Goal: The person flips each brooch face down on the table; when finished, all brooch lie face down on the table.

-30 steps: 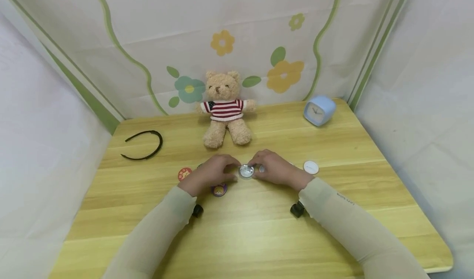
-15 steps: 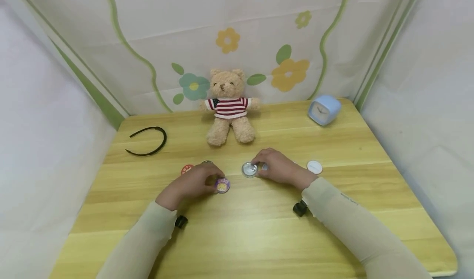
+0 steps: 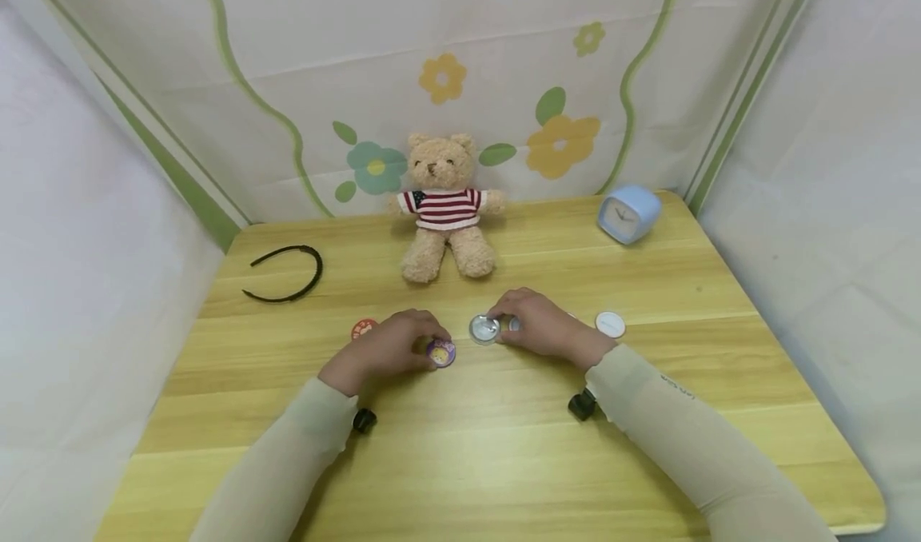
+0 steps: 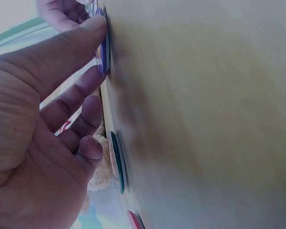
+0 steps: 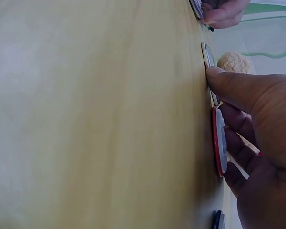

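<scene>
My left hand (image 3: 392, 344) pinches a purple button badge (image 3: 441, 353) by its edges, picture side up with a yellow cartoon face. The left wrist view shows thumb and finger on opposite edges of this badge (image 4: 104, 50), close over the wood. My right hand (image 3: 540, 324) holds a pin-back badge (image 3: 484, 329), silver back and pin upward, between thumb and fingers. In the right wrist view my thumb lies on that badge's rim (image 5: 208, 52), while a red-rimmed badge (image 5: 219, 140) lies under the curved fingers.
Beside the left hand lie a red badge (image 3: 363, 328) and a green-rimmed badge (image 4: 117, 162). A white-backed badge (image 3: 610, 324) lies right. Behind are a black headband (image 3: 319, 270), a teddy bear (image 3: 441, 206) and a blue clock (image 3: 630, 214) on the wooden table (image 3: 489, 462).
My left hand left the silver-backed badge, took hold of the purple badge and slid it right and slightly away from me. My right hand stays at the silver-backed badge.
</scene>
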`<state>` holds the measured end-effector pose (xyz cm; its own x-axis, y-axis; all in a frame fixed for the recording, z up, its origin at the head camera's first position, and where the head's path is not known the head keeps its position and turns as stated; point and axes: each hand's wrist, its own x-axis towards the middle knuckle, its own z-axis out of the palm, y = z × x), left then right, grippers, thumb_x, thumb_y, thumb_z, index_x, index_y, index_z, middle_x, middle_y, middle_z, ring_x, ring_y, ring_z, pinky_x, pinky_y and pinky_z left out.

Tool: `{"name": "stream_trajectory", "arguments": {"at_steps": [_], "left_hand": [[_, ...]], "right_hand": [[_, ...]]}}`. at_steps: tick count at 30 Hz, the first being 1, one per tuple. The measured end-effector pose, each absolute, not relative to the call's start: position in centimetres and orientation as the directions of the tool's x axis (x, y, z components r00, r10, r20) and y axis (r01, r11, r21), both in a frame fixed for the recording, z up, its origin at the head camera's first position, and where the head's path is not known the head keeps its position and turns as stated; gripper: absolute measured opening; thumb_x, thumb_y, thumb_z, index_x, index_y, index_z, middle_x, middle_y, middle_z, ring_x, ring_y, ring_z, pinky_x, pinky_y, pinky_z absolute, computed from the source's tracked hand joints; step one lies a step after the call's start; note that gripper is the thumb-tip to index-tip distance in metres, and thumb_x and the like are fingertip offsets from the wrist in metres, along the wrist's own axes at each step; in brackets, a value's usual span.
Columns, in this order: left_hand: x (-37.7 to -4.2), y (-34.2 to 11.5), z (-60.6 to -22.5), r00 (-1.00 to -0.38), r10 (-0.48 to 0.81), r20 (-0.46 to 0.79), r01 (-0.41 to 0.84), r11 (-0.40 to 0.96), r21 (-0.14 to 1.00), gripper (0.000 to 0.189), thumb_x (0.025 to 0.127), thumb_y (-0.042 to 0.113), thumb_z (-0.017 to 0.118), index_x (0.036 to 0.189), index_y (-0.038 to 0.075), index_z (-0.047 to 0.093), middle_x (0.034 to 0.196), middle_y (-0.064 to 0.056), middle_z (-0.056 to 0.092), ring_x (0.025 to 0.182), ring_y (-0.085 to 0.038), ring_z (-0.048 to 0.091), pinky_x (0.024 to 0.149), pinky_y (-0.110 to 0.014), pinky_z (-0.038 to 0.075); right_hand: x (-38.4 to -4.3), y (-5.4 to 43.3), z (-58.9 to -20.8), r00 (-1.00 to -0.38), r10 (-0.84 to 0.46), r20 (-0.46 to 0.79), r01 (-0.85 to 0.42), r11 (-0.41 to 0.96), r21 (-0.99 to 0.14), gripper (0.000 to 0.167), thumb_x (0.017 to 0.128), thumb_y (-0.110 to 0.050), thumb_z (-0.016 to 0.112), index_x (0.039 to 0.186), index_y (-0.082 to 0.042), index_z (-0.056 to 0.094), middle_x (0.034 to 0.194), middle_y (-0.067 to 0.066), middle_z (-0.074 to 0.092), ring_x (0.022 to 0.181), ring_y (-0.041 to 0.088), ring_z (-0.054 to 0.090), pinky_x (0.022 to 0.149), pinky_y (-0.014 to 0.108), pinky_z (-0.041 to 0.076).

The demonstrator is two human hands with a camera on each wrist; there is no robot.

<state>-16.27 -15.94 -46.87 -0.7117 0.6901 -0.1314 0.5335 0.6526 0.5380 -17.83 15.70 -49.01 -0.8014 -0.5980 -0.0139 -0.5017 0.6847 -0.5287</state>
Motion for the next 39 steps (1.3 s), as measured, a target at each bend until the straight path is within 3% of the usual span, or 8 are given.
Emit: {"name": "stream_trajectory", "arguments": {"at_steps": [9,17,22,27,34,39], "left_hand": [[-18.2,-16.1,-47.2,-0.799,0.585,-0.140,0.414,0.703,0.578,0.036,0.095,0.019,0.088,0.129,0.021,0.077,0.127,0.006,0.073,0.119,-0.016,0.064,0.109,-0.042,0.054],[-19.3,-15.5,-47.2,-0.807,0.572,-0.146,0.391,0.703,0.594,0.037,0.094,0.023,0.089,0.129,0.021,0.077,0.119,0.007,0.073,0.104,-0.014,0.064,0.097,-0.039,0.056],[-19.4,-15.0,-47.2,-0.805,0.580,-0.123,0.423,0.707,0.568,0.028,0.093,0.024,0.090,0.118,0.017,0.077,0.107,0.004,0.073,0.095,-0.014,0.064,0.090,-0.038,0.056],[-19.3,-14.6,-47.2,-0.814,0.571,-0.105,0.421,0.706,0.570,0.021,0.091,0.023,0.092,0.104,0.016,0.076,0.097,0.000,0.070,0.089,-0.017,0.061,0.083,-0.036,0.053],[-19.0,-14.8,-47.1,-0.813,0.575,-0.092,0.434,0.702,0.564,0.022,0.092,0.022,0.091,0.109,0.015,0.080,0.105,0.003,0.074,0.093,-0.017,0.065,0.086,-0.036,0.055],[-18.7,-15.4,-47.1,-0.797,0.596,-0.099,0.437,0.681,0.588,0.020,0.099,0.022,0.084,0.119,0.019,0.083,0.119,0.004,0.078,0.106,-0.016,0.069,0.096,-0.040,0.059]], "right_hand": [[-18.1,15.5,-48.6,-0.808,-0.587,-0.052,-0.474,0.700,-0.534,0.041,0.097,-0.029,0.085,0.135,-0.015,0.076,0.135,0.003,0.073,0.131,0.026,0.064,0.119,0.049,0.048],[-18.5,13.6,-47.8,-0.813,-0.578,-0.073,-0.454,0.706,-0.543,0.047,0.097,-0.031,0.083,0.140,-0.014,0.072,0.141,0.003,0.072,0.137,0.028,0.060,0.122,0.050,0.044],[-18.2,10.5,-48.1,-0.783,-0.622,0.013,-0.549,0.681,-0.485,0.041,0.093,-0.030,0.086,0.130,-0.014,0.077,0.126,0.001,0.077,0.122,0.026,0.065,0.114,0.051,0.046],[-18.0,8.6,-48.7,-0.793,-0.605,0.076,-0.569,0.689,-0.448,0.029,0.092,-0.028,0.088,0.117,-0.016,0.080,0.115,-0.002,0.079,0.114,0.025,0.066,0.109,0.050,0.048],[-18.0,8.4,-49.2,-0.806,-0.585,0.091,-0.553,0.689,-0.468,0.023,0.096,-0.030,0.086,0.116,-0.018,0.082,0.120,-0.002,0.080,0.123,0.026,0.066,0.115,0.054,0.045],[-17.9,8.8,-49.4,-0.804,-0.588,0.088,-0.559,0.697,-0.449,0.023,0.103,-0.038,0.078,0.120,-0.024,0.082,0.125,-0.007,0.080,0.125,0.024,0.064,0.115,0.056,0.042]]}}
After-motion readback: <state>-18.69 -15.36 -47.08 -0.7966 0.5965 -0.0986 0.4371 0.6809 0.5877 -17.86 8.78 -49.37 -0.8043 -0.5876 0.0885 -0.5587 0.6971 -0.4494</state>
